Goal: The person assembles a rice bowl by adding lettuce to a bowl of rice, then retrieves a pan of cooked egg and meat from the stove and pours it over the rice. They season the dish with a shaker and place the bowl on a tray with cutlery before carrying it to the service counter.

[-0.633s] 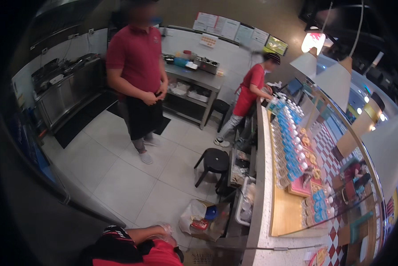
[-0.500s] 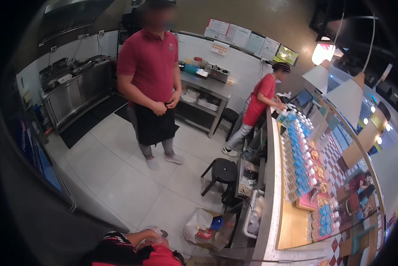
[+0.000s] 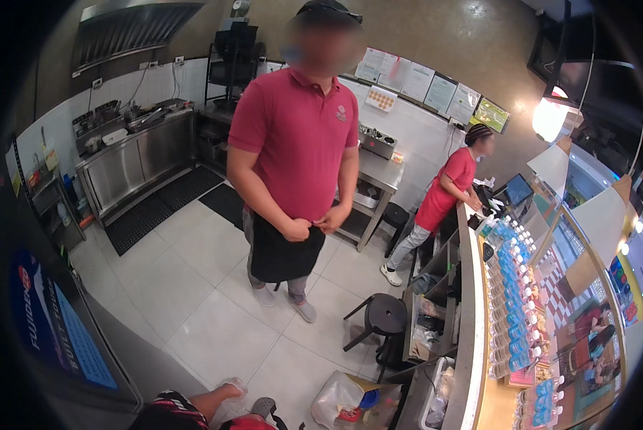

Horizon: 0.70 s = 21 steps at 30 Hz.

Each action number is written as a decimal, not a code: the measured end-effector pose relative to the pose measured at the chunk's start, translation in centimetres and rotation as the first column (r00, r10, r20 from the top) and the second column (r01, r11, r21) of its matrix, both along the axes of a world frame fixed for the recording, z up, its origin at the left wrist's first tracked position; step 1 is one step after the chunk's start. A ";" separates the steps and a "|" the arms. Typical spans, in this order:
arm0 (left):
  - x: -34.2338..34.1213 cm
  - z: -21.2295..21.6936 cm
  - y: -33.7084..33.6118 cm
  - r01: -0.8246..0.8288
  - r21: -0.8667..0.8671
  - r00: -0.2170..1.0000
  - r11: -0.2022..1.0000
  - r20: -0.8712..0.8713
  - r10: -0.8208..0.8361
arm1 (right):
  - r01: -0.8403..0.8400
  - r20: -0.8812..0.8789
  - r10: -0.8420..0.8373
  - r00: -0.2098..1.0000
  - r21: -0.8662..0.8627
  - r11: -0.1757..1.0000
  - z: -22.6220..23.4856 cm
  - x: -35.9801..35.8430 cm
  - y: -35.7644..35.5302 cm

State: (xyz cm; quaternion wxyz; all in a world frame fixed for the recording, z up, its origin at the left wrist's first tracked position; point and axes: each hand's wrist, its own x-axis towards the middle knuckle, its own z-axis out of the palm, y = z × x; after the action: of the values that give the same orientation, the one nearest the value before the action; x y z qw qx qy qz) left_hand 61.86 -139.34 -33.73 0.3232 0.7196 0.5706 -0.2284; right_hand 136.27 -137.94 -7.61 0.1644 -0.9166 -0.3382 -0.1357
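My left hand (image 3: 232, 403), in a loose clear plastic glove, hangs low at the bottom edge beside my red clothing (image 3: 246, 421). Its fingers are blurred under the glove, so I cannot make out whether they are open or closed or hold anything. A dark grey shoe (image 3: 264, 407) shows just right of it. My right hand is out of sight. Nearest on the floor to the right is a whitish plastic bag (image 3: 334, 403) with red and blue things beside it.
A person (image 3: 296, 154) in a red polo and black apron stands ahead, hands at the waist. Another person (image 3: 445, 190) leans at the counter (image 3: 472, 315), which bears rows of blue-and-clear bottles (image 3: 511, 308). A black stool (image 3: 382, 315) stands before it. Steel cabinets (image 3: 139, 161) line the left.
The view has tilted up and shifted. The person ahead appears nearer and larger. My gloved hand sits lower and slightly left in the picture. The other person's head has turned toward the right.
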 end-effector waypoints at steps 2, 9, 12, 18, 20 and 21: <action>-1.5 -0.2 1.9 0.070 0.136 0.991 0.988 -0.126 -0.053 | -0.022 -0.022 0.021 1.000 -0.033 0.999 0.5 -0.1 -0.2; -2.4 -2.2 -1.8 -0.972 -0.021 0.171 0.236 0.628 0.760 | -0.151 -0.025 0.156 0.988 0.138 0.979 1.7 -1.2 -0.8; 1.0 0.8 -5.1 -0.864 -0.489 -0.293 0.120 0.682 0.670 | -0.221 0.004 0.222 0.975 0.144 0.965 1.6 -0.9 -0.7; 6.6 14.7 -7.9 -0.859 -0.036 0.295 0.511 0.781 0.551 | -0.240 0.045 0.236 0.971 0.138 0.961 0.0 0.3 -0.7; 6.3 19.4 -8.5 -0.830 0.063 0.414 0.554 0.734 0.538 | -0.231 0.066 0.227 0.972 0.064 0.971 -0.3 0.5 -0.6; 6.1 21.5 -8.8 -0.818 0.092 0.440 0.568 0.736 0.514 | -0.223 0.079 0.220 0.972 0.031 0.974 -0.4 0.5 -0.7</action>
State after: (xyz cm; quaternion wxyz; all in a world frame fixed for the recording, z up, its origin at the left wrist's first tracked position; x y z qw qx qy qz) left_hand 67.97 -148.13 -12.24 0.3887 0.5063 0.7019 0.3162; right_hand 136.77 -138.64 -7.97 0.1839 -0.8640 -0.4414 -0.1573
